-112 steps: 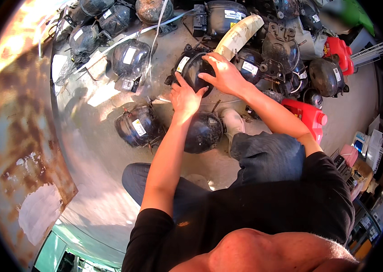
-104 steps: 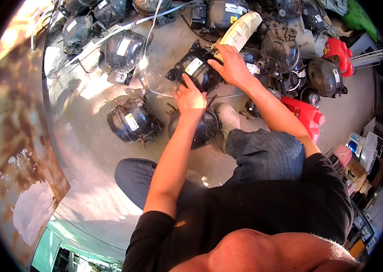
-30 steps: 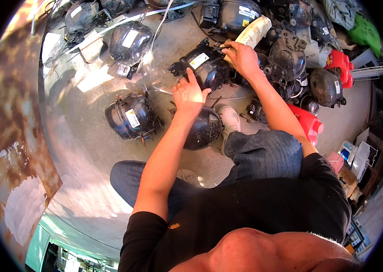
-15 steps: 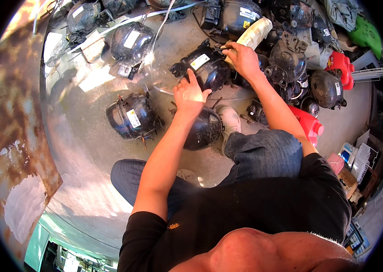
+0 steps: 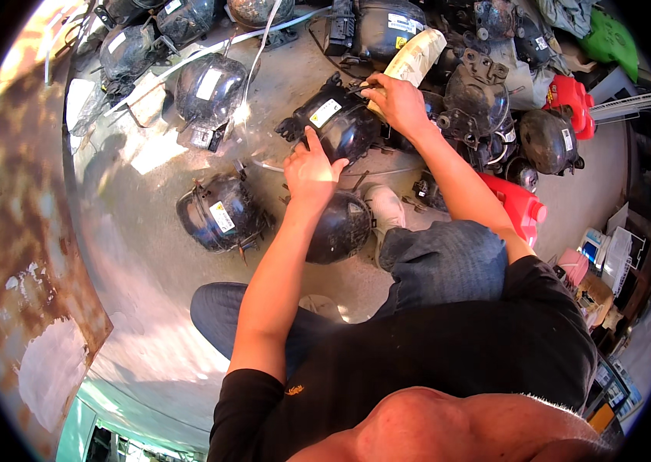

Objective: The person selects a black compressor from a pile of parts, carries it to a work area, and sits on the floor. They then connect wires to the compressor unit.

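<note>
A black compressor [image 5: 335,123] with a white-and-yellow label lies on the concrete floor in front of me. My left hand [image 5: 312,165] lies flat on its near side, fingers apart. My right hand [image 5: 396,104] is curled over its far end, pinching a thin dark part there. I cannot tell what that part is. A cream-coloured sack [image 5: 416,55] stands just behind my right hand. A second black compressor [image 5: 341,227] sits under my left wrist, by my white shoe [image 5: 384,208].
More black compressors lie around: one [image 5: 218,214] to the left, one [image 5: 208,88] further back, several at the back and right. Red plastic cans [image 5: 516,204] [image 5: 572,94] stand on the right. A white hose [image 5: 264,35] crosses the floor at the back. A rusty panel [image 5: 25,254] borders the left.
The compressor under my hands has been turned so its label faces up. My right hand has shifted from its top to its far end by the cream sack. My left hand stays on it.
</note>
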Demonstrator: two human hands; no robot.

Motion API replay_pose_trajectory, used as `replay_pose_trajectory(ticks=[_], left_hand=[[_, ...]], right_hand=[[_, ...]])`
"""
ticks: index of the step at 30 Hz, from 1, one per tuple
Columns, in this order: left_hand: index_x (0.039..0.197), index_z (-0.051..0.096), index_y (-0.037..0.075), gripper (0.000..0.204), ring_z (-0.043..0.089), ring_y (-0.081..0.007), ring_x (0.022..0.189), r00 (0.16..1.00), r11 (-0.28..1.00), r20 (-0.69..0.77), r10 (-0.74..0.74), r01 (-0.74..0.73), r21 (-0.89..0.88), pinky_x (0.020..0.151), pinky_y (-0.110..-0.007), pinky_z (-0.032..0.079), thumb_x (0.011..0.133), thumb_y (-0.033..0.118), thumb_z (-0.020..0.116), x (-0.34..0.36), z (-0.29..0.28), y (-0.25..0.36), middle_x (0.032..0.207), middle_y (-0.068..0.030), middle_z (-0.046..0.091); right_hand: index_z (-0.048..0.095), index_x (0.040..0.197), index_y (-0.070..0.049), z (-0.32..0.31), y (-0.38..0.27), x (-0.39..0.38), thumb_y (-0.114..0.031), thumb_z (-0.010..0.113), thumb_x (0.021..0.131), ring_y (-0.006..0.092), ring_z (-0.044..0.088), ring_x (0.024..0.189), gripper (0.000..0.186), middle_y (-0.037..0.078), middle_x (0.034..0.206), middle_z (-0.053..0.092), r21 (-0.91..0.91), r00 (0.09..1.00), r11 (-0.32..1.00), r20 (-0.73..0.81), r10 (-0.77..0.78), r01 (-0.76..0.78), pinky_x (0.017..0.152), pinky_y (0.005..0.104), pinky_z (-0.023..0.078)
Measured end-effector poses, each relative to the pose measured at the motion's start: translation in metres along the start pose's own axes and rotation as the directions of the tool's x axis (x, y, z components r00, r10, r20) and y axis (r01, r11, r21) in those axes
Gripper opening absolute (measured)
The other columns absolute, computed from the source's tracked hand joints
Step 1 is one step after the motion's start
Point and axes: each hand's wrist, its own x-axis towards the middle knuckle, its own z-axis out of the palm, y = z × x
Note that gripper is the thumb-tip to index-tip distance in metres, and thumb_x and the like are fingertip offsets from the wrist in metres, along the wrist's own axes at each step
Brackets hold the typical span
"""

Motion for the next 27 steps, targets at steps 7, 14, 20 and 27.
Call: replay_pose_trajectory(ticks=[7,14,20,27], left_hand=[[0.15,0.038,-0.006,0.104,0.068,-0.0345,0.097,1.0,1.0,-0.024,0.015,-0.015,0.019,0.087,-0.043,0.05,0.079,0.058,0.077,0.0,0.002,-0.001,0.109,-0.023,0.067],[0.151,0.037,-0.005,0.101,0.068,-0.0388,0.099,1.0,1.0,0.011,-0.009,0.009,0.024,0.089,-0.047,0.05,0.083,0.059,0.073,-0.002,0.003,-0.001,0.114,-0.0249,0.065],[0.149,0.04,-0.006,0.098,0.066,-0.039,0.105,0.997,0.999,-0.082,-0.001,-0.002,-0.037,0.091,-0.047,0.049,0.083,0.058,0.073,-0.004,0.01,-0.007,0.117,-0.025,0.065],[0.149,0.041,-0.003,0.088,0.06,-0.0399,0.118,0.988,0.987,-0.137,0.065,-0.084,-0.137,0.103,-0.049,0.043,0.085,0.044,0.077,-0.011,0.013,-0.019,0.131,-0.0246,0.06]], right_hand=[[0.07,0.114,-0.008,-0.001,-0.002,-0.001,-0.042,0.068,0.094,0.0401,0.071,0.088,0.04,0.019,0.092,0.073,-0.011,1.0,1.0,-0.004,-0.004,0.004,0.077,0.0488,0.054],[0.07,0.115,-0.007,0.003,0.0,-0.002,-0.034,0.068,0.096,0.038,0.07,0.094,0.033,0.015,0.101,0.075,0.013,1.0,1.0,0.009,-0.003,0.003,0.081,0.0452,0.054],[0.071,0.113,-0.008,0.004,0.0,0.005,-0.037,0.068,0.094,0.0391,0.07,0.091,0.035,0.017,0.095,0.074,0.044,0.998,0.998,-0.01,-0.054,0.055,0.08,0.0472,0.054],[0.072,0.111,-0.01,0.001,-0.003,0.007,-0.04,0.067,0.094,0.0394,0.07,0.091,0.035,0.018,0.094,0.074,0.013,0.999,0.999,0.0,-0.032,0.032,0.08,0.0488,0.053]])
